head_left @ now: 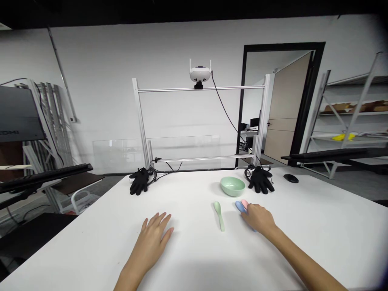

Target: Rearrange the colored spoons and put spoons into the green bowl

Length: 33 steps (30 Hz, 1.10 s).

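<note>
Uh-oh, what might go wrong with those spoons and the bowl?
The right hand is pressing over a blue spoon and a pink spoon, so they might slip and slide apart. The green bowl sits close by and might get bumped. The black glove beside it has a cable that might snag.

The right hand (257, 218) lies over a blue spoon (239, 206) and a pink spoon (244, 203) on the white table (91, 250). The left hand (151, 242) rests open on the table. Between the hands is a pale green spoon (218, 216), and farther is a green bowl (232, 186), just beside a black glove (260, 180).
</note>
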Tool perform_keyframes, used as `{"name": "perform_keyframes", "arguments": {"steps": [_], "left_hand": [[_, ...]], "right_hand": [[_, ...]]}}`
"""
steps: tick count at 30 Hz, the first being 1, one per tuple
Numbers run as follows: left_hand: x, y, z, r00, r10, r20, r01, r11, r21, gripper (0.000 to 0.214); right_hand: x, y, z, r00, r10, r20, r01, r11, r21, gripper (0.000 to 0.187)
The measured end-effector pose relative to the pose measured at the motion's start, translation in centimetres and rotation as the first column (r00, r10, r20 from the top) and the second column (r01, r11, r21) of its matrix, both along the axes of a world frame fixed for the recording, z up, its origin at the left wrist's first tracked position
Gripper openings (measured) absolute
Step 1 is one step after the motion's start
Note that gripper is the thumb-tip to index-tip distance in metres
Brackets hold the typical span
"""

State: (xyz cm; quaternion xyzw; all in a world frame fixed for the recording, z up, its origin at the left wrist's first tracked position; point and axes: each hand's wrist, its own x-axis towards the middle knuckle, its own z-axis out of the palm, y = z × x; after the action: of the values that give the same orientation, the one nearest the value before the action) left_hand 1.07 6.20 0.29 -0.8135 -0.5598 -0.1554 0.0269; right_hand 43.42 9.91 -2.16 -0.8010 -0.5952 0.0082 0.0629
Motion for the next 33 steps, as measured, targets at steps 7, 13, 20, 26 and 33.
{"name": "perform_keyframes", "arguments": {"steps": [7,13,20,26,33], "left_hand": [[0.1,-0.2,0.2,1.000,0.014,-0.015,-0.014,1.000,-0.017,0.053],[-0.1,-0.1,0.0,1.000,-0.001,0.001,0.001,1.000,-0.002,0.053],[-0.1,0.3,-0.3,1.000,0.003,-0.006,-0.003,1.000,-0.005,0.053],[0.1,0.3,-0.1,1.000,0.002,-0.026,-0.002,1.000,-0.007,0.054],[0.0,0.6,-0.4,1.000,0.005,-0.022,-0.005,1.000,-0.002,0.054]], "right_hand": [[0.2,0.8,-1.1,1.000,0.014,0.016,-0.013,0.999,-0.050,0.057],[-0.1,0.5,-0.6,0.999,-0.005,-0.044,0.004,0.999,-0.034,0.059],[1.9,-0.5,2.2,0.992,-0.079,-0.103,0.080,0.997,0.002,0.039],[7.0,0.0,2.8,0.983,-0.169,-0.072,0.173,0.984,0.049,0.025],[10.7,0.9,0.3,0.970,-0.230,-0.078,0.234,0.972,0.036,0.021]]}}
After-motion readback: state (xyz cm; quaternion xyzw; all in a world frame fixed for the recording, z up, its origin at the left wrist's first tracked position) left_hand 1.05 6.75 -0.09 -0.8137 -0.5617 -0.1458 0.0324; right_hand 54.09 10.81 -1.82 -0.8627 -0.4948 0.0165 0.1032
